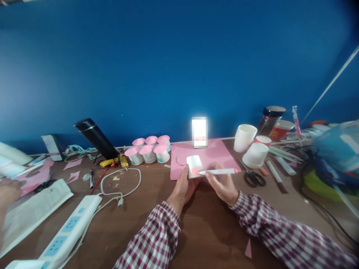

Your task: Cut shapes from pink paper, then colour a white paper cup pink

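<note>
In the head view, the left hand (183, 186) grips a small white paper cup (194, 165) by its side wall, held just above the near edge of a pink paper sheet (215, 151) that lies on the brown table (146, 224). The right hand (223, 185) is closed around a white pen with an orange cap (218, 172), which lies crosswise with its tip touching the cup's lower wall. A pinkish patch shows on the cup near the tip.

The cup looks light and thin-walled, so it likely dents under a hard squeeze; a gentle hold around the wall, fingers opposite the thumb, seems safest. The pen is stiff and slim, and is best pinched near the tip for control.

Far left of the sheet stands a cluster of pink-topped cups (150, 149). To the right are bare white cups (249, 145), and black scissors (254, 177) lie near them. A white power strip (70, 231) lies near left, with a glue gun (114, 161) farther back.
</note>
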The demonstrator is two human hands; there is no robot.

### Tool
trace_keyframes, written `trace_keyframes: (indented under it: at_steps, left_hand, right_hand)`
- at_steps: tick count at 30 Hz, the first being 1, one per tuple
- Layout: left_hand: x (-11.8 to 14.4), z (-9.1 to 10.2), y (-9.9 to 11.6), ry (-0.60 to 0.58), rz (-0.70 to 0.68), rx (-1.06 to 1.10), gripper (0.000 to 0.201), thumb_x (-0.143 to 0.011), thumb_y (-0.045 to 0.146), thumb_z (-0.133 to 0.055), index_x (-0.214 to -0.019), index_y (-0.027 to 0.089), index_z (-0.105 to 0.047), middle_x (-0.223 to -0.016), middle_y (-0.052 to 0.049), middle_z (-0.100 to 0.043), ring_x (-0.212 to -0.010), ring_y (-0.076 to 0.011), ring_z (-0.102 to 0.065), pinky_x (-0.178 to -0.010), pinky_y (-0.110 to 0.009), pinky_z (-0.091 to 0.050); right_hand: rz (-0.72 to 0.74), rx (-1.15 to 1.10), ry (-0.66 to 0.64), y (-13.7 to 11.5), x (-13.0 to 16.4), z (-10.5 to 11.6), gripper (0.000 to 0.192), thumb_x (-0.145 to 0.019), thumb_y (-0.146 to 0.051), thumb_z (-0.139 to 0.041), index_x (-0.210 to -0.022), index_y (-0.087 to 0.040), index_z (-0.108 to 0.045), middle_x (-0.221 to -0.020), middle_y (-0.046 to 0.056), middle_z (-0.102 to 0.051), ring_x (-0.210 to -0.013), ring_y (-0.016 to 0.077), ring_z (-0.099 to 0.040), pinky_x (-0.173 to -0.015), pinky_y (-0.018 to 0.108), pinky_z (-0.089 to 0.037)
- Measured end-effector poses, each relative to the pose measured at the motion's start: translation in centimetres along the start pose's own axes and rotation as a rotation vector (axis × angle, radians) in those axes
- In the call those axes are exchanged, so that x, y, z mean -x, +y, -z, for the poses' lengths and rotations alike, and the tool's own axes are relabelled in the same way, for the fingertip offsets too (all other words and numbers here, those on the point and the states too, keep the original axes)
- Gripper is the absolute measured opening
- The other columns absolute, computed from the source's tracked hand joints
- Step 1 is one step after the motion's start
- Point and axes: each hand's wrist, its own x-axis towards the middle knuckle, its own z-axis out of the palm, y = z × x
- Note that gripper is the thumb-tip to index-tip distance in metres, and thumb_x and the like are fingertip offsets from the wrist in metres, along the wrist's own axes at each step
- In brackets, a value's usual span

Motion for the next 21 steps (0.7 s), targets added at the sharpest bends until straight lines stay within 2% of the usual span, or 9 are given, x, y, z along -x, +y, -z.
trace_keyframes:
  at_steps: [3, 8, 12, 17, 21]
  left_hand:
    - [0.02, 0.01, 0.02, -0.019, -0.001, -0.008, 0.045, -0.088, 0.043, -0.043, -0.106, 0.006, -0.059, -0.1, -0.016, -0.066, -0.1, -0.0262, -0.06, -0.096, -0.041, -0.041]
    - [-0.16, 0.19, -0.03, 0.021, 0.014, 0.006, 0.044, -0.088, 0.044, -0.044, -0.108, 0.007, -0.059, -0.099, -0.014, -0.066, -0.098, -0.0251, -0.06, -0.095, -0.041, -0.042]
    - [-0.21, 0.25, -0.08, 0.017, 0.008, 0.011, 0.044, -0.086, 0.045, -0.046, -0.104, 0.007, -0.06, -0.094, -0.014, -0.067, -0.095, -0.0254, -0.061, -0.093, -0.04, -0.043]
    - [-0.31, 0.51, -0.27, 0.033, 0.003, 0.011, 0.044, -0.086, 0.045, -0.047, -0.108, 0.009, -0.059, -0.102, -0.015, -0.066, -0.098, -0.0252, -0.06, -0.093, -0.041, -0.043]
    - [-0.41, 0.66, -0.37, -0.004, 0.001, 0.024, 0.046, -0.086, 0.046, -0.047, -0.107, 0.008, -0.061, -0.102, -0.015, -0.066, -0.1, -0.0256, -0.059, -0.096, -0.04, -0.042]
  right_hand:
    - [-0.004, -0.001, -0.021, -0.1, 0.09, -0.01, 0.007, -0.083, -0.026, -0.054, -0.083, -0.019, -0.053, -0.072, 0.001, -0.058, -0.064, 0.0146, -0.054, -0.057, 0.025, -0.042]
    - [-0.008, 0.004, 0.059, -0.13, -0.03, 0.01, 0.009, -0.083, -0.027, -0.053, -0.081, -0.019, -0.053, -0.07, 0.0, -0.057, -0.062, 0.0139, -0.052, -0.055, 0.025, -0.042]
    - [0.0, -0.028, 0.001, -0.24, -0.07, -0.11, 0.01, -0.082, -0.029, -0.054, -0.081, -0.019, -0.054, -0.07, 0.001, -0.058, -0.063, 0.0147, -0.053, -0.056, 0.026, -0.043]
    - [-0.014, -0.012, 0.06, 0.04, -0.12, -0.09, 0.01, -0.083, -0.029, -0.054, -0.081, -0.019, -0.053, -0.071, 0.001, -0.057, -0.062, 0.0143, -0.053, -0.056, 0.026, -0.043]
    - [-0.014, -0.021, 0.015, 0.15, -0.2, -0.01, 0.01, -0.083, -0.029, -0.054, -0.08, -0.019, -0.053, -0.067, 0.0, -0.056, -0.06, 0.0141, -0.052, -0.053, 0.024, -0.042]
